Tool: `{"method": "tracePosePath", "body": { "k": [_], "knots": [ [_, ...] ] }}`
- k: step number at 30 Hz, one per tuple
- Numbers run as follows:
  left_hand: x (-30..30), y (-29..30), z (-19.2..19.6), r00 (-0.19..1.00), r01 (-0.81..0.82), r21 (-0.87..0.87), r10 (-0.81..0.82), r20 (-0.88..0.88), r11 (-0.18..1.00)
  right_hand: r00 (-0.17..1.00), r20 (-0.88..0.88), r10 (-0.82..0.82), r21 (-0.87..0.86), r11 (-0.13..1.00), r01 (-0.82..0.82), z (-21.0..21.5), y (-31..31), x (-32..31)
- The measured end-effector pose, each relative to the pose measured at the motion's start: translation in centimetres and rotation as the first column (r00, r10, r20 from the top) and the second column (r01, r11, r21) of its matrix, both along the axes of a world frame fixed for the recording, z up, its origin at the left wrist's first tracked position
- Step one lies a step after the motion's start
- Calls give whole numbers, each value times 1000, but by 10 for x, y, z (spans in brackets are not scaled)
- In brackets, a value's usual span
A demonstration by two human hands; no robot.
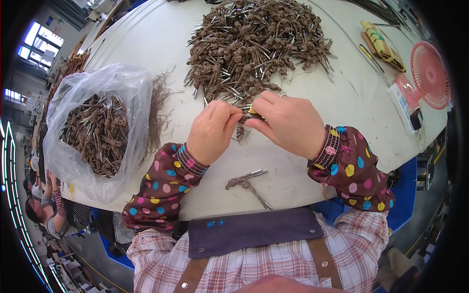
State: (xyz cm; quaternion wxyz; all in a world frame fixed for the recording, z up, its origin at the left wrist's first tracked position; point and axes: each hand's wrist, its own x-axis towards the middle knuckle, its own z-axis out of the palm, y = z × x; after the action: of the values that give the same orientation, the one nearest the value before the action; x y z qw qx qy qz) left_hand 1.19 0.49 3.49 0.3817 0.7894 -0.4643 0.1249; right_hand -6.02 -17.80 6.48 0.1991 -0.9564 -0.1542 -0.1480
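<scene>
My left hand is closed in a pinch on a brown knotted cord, whose lower end hangs down between the two hands. Fingertip to fingertip with it, my right hand is closed around a small yellow-edged tool, mostly hidden by the fingers; its kind cannot be made out. Just beyond both hands lies a big pile of brown knotted cords with shiny metal tips. One separate knotted cord with metal tips rests on the table nearer to me.
A clear plastic bag filled with similar cords stands at the left on the white table. Loose brown fibres lie beside it. A pink fan and a yellow-wrapped bundle are at the right. Another person is at far left.
</scene>
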Motion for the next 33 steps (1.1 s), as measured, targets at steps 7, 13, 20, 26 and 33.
{"method": "tracePosePath", "body": {
  "k": [7,13,20,26,33],
  "knots": [
    [3,-1,-2,996,33,55,-37,87,998,997,74,27,-160,987,-14,5,5,5],
    [2,-2,-3,985,12,118,-33,169,993,994,81,71,-165,985,-57,3,3,10],
    [9,1,-9,989,-147,17,148,-19,989,980,-199,7,387,919,72,-5,-16,6],
    [6,-1,-8,883,-177,26,171,-436,984,921,-350,171,673,730,120,-35,-16,-1],
    [17,2,7,991,0,141,19,-136,990,908,-399,126,545,829,124,-34,-29,3]
  ]
}}
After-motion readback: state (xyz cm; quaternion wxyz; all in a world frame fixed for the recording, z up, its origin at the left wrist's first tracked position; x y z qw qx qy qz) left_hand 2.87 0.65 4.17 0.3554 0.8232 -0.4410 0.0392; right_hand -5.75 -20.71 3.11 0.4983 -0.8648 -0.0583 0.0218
